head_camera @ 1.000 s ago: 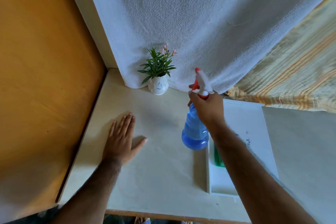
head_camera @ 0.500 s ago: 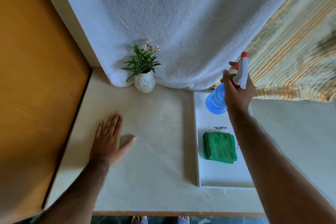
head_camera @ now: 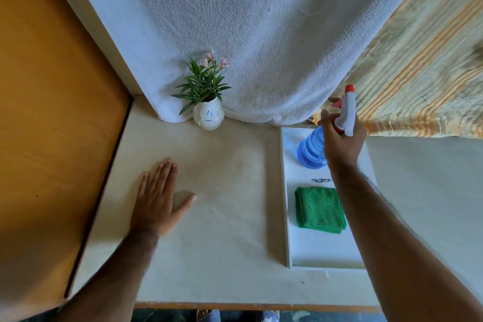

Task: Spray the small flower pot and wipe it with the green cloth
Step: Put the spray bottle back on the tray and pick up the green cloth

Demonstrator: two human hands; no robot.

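Ribbed blue spray bottle (head_camera: 311, 150) gripped, right hand (head_camera: 339, 138) (fuzzy green cloth (head_camera: 319, 209) folded square).

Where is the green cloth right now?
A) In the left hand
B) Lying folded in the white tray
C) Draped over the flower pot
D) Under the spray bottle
B: the green cloth lies folded in the white tray, nearer the person than the spray bottle.

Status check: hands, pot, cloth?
Right hand grips spray bottle over white tray. Left hand flat on table, empty. Flower pot upright by towel; green cloth folded in tray. Path to pot open.
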